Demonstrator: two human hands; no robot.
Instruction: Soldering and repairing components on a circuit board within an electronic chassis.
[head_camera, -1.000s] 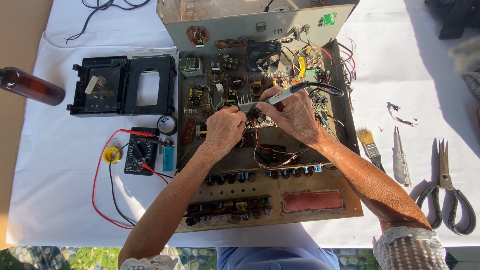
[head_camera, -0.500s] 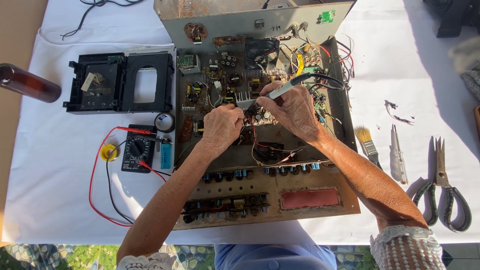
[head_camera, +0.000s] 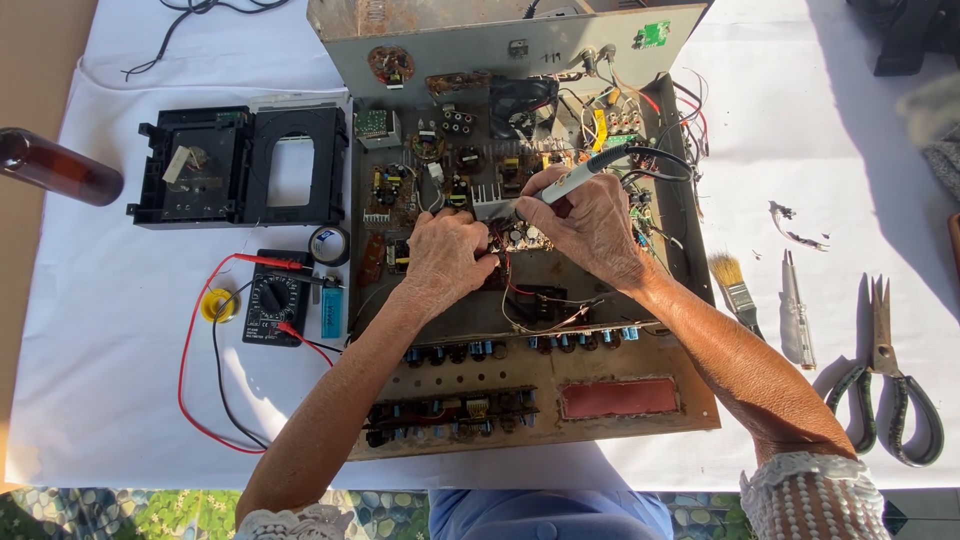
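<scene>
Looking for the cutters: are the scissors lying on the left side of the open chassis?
No, the scissors lie on the white cloth to the right of the chassis, beyond the paintbrush.

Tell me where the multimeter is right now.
In the head view, the black multimeter lies on the white cloth left of the open chassis, below the black plastic frame, beside the blue lighter.

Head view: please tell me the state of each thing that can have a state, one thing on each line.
Grey metal amplifier chassis: opened, circuit boards exposed.
White-handled soldering iron: held in right hand, tip down on the board.
Left hand: pressed on the board's parts.
Black multimeter: lying flat, red and black leads attached.
Grey metal scissors: shut, lying flat.
Brown glass bottle: lying on its side.
Small paintbrush: lying unused.
</scene>
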